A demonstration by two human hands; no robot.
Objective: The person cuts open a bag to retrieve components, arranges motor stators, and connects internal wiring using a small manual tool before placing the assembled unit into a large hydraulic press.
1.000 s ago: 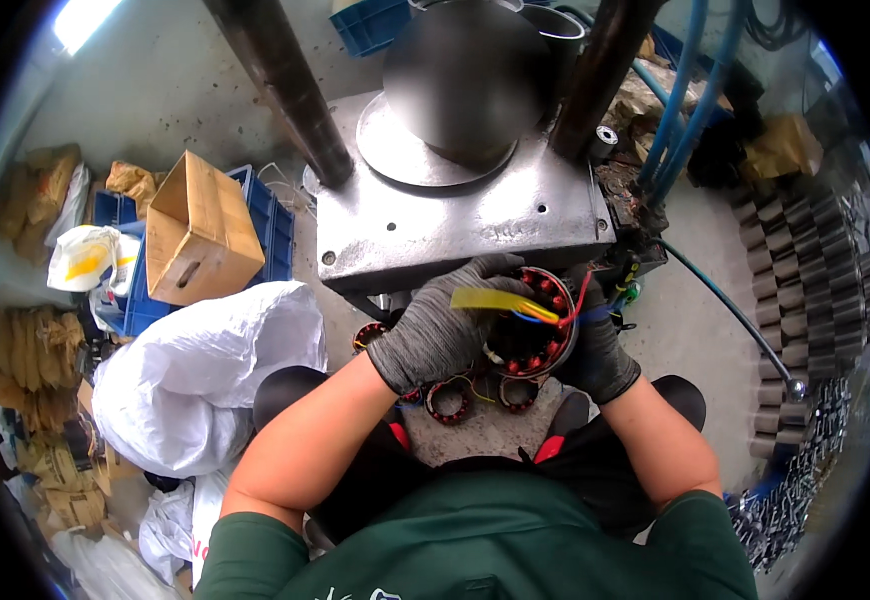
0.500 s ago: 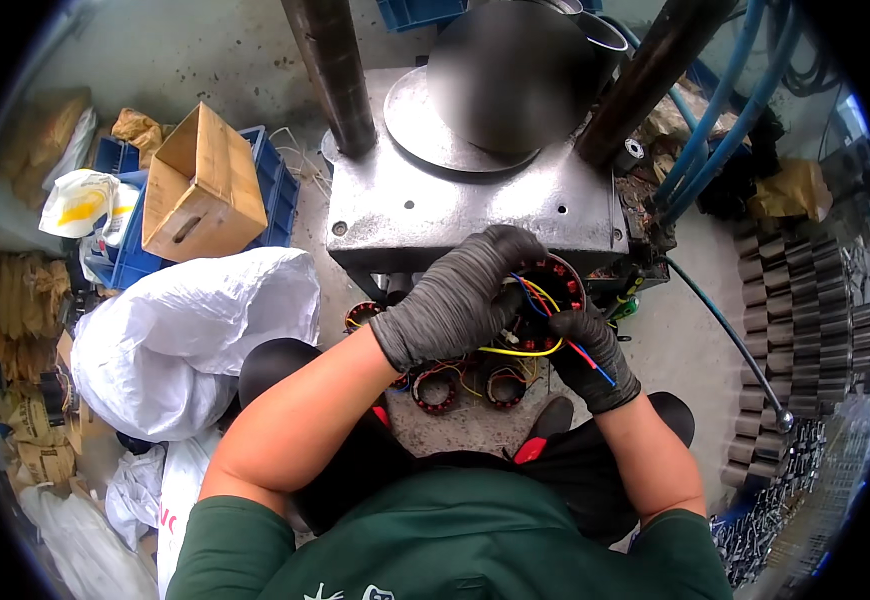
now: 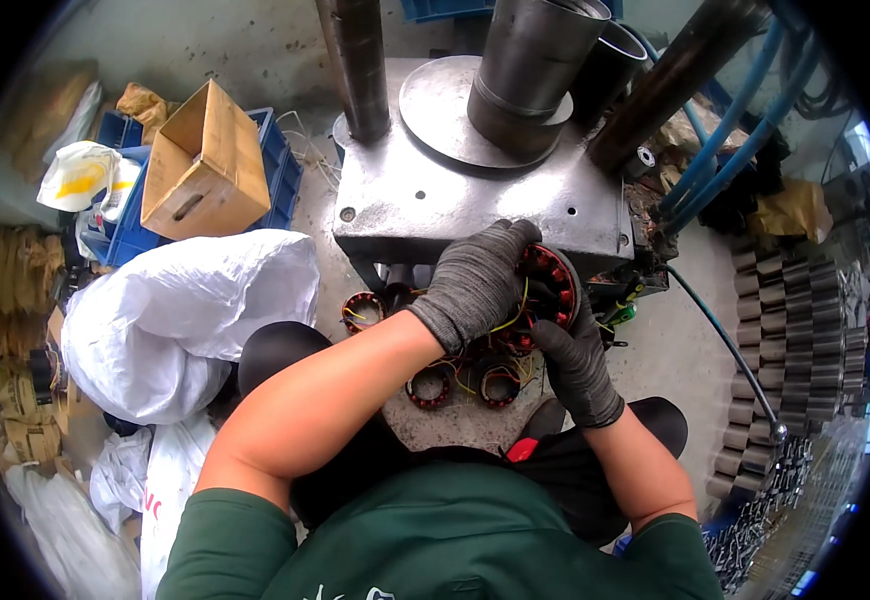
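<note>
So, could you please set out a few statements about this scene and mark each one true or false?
The left hand and right hand wear grey gloves. True.

The right hand grips a ring with red coils. True.

That is the only ring in view. False: other rings lie on the floor.

The box stands on the person's right. False: the box is on the left.

A metal cylinder stands on the round plate. True.

The big sack is black. False: the sack is white.

Downward head view (wide fisheye)
</note>
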